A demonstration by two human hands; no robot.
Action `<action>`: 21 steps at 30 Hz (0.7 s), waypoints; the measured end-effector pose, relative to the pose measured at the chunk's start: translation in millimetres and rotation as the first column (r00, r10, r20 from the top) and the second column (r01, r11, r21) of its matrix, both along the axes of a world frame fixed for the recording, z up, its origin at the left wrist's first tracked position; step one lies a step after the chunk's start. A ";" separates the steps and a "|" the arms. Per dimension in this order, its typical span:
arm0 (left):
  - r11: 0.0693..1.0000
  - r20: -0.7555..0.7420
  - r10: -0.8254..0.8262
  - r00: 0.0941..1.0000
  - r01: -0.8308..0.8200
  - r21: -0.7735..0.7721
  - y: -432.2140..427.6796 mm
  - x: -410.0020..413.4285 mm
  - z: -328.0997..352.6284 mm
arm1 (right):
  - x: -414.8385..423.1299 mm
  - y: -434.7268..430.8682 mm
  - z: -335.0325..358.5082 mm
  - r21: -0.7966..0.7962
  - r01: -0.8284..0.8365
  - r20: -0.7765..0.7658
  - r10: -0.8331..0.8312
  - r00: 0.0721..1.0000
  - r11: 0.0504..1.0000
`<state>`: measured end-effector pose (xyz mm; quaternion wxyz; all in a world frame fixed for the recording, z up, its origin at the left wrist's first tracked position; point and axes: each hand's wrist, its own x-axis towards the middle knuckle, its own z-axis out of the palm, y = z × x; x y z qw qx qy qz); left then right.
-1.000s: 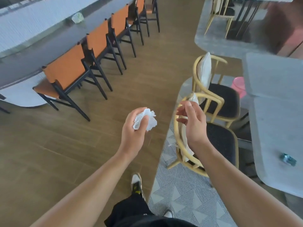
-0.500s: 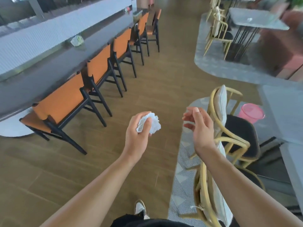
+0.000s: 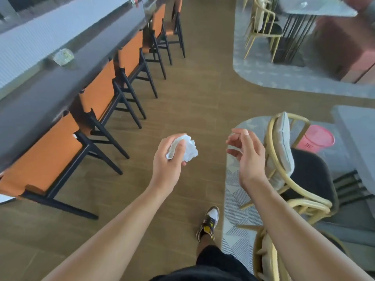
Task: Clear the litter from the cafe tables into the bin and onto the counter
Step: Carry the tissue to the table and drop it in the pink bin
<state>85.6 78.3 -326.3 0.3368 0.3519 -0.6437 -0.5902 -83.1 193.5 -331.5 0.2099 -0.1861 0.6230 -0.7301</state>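
My left hand (image 3: 168, 159) grips a crumpled white tissue (image 3: 187, 148) in front of me, above the wooden floor. My right hand (image 3: 246, 153) hangs beside it with loosely curled fingers and holds nothing. A pink mesh bin (image 3: 316, 138) stands on the floor to the right, behind a yellow-framed chair (image 3: 284, 151). The long dark counter (image 3: 67, 74) runs along the left, and a crumpled greenish wad (image 3: 63, 56) lies on it. On a far grey table (image 3: 324, 7) at the top right lies a small white scrap (image 3: 303, 4).
Several orange-backed chairs (image 3: 97, 96) with black legs line the counter. A patterned grey rug (image 3: 237, 209) lies under the yellow chairs, and a second yellow chair (image 3: 263, 258) is at my right elbow. A grey table edge (image 3: 357, 138) is at the far right. My shoe (image 3: 210, 222) is on the floor.
I have walked forward and turned left: the counter and orange chairs drew closer, the pink bin came fully into view. Both hands kept their pose, the tissue still held.
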 end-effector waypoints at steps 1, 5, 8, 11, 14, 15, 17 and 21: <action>1.000 -0.003 -0.005 1.000 0.005 -0.002 -16.8 -18.9 -1.0 | -19.7 -16.3 -2.3 -0.010 0.004 0.007 -0.004 1.000 1.000; 1.000 0.001 -0.003 1.000 0.003 -0.014 -77.2 -89.7 5.1 | -89.9 -76.7 -3.1 -0.032 -0.002 0.007 0.002 1.000 0.999; 1.000 -0.010 0.013 1.000 -0.013 -0.008 -121.0 -148.8 15.5 | -149.3 -120.1 6.1 -0.027 -0.009 -0.008 0.008 1.000 1.000; 1.000 -0.011 -0.001 1.000 0.001 -0.006 -158.0 -203.9 22.5 | -202.1 -154.9 17.5 -0.027 -0.018 -0.045 0.017 0.999 0.999; 1.000 -0.018 -0.028 0.999 0.028 -0.005 -185.5 -246.9 24.4 | -243.1 -180.1 21.2 -0.023 -0.018 -0.064 0.016 0.998 1.000; 0.999 -0.026 -0.038 0.999 0.038 -0.010 -195.4 -260.1 24.0 | -255.5 -188.0 20.7 -0.020 -0.012 -0.070 0.011 0.998 1.000; 0.998 -0.043 -0.062 0.997 0.061 -0.012 -216.8 -287.5 23.8 | -279.5 -204.1 19.2 -0.008 0.008 -0.078 -0.008 0.997 1.000; 0.993 -0.059 -0.121 0.991 0.122 0.005 -263.5 -343.9 14.9 | -325.6 -241.4 9.2 0.018 0.044 -0.076 -0.043 0.996 0.999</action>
